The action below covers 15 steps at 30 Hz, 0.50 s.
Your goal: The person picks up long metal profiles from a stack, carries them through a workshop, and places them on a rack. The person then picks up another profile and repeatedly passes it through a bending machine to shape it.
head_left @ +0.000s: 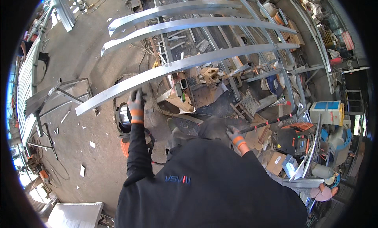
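My left hand (136, 103), in a grey glove with an orange cuff, is at the near edge of a long metal beam (165, 66). Its fingers look apart and hold nothing I can see; whether they touch the beam is unclear. My right hand (236, 136), gloved alike, is closed around a black cable (271, 121) with red bands, which runs off to the right. Two more metal beams (189, 26) lie beyond the first, across a steel frame (208, 37). Below my left hand stands a round spool-like metal thing (124, 114).
Cardboard (179, 101), a metal grating (249, 104) and scraps lie beneath the frame. On the right are a black machine (291, 141), a white-and-yellow box-shaped unit (327, 112) and an open carton (276, 162). A bent metal stand (59, 88) is at the left, and loose cables trail on the floor.
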Each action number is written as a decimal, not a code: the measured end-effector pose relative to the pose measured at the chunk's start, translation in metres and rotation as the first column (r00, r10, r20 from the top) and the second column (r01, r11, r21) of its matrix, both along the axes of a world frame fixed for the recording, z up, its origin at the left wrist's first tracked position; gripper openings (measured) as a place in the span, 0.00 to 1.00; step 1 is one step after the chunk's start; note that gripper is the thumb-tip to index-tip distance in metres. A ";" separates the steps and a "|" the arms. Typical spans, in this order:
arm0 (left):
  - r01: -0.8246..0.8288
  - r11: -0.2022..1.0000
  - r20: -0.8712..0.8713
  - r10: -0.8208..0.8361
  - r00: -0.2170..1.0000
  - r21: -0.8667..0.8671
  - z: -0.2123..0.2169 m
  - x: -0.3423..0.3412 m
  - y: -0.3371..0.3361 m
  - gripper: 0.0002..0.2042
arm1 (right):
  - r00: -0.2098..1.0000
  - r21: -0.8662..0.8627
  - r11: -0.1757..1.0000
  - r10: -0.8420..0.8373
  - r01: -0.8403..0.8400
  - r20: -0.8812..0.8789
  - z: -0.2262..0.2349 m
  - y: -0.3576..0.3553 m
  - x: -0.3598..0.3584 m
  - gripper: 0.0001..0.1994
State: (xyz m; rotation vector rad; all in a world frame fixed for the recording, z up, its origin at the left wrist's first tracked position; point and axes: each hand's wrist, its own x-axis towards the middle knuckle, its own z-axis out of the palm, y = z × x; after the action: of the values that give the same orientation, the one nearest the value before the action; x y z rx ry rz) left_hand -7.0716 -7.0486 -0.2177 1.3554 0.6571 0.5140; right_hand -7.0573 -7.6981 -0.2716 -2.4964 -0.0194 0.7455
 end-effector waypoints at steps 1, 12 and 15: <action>-0.052 0.993 0.024 0.055 0.998 -0.106 0.021 0.029 0.012 0.14 | 0.998 0.079 0.995 -0.059 0.059 -0.012 0.015 0.022 0.008 0.28; 0.043 0.987 -0.032 -0.038 0.999 0.152 0.005 0.273 0.069 0.16 | 0.936 0.294 0.953 -0.171 0.077 0.309 0.104 0.194 0.179 0.23; 0.115 0.970 -0.270 -0.054 0.961 0.215 -0.040 0.347 0.075 0.27 | 0.907 0.352 0.931 -0.062 -0.097 0.416 0.127 0.246 0.293 0.24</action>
State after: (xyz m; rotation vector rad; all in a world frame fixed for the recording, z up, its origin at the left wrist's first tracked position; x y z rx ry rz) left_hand -6.7249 -6.9735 -0.2578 1.6813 0.7687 0.3503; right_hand -6.7647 -7.4522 -0.1445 -2.2447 -0.3094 0.1672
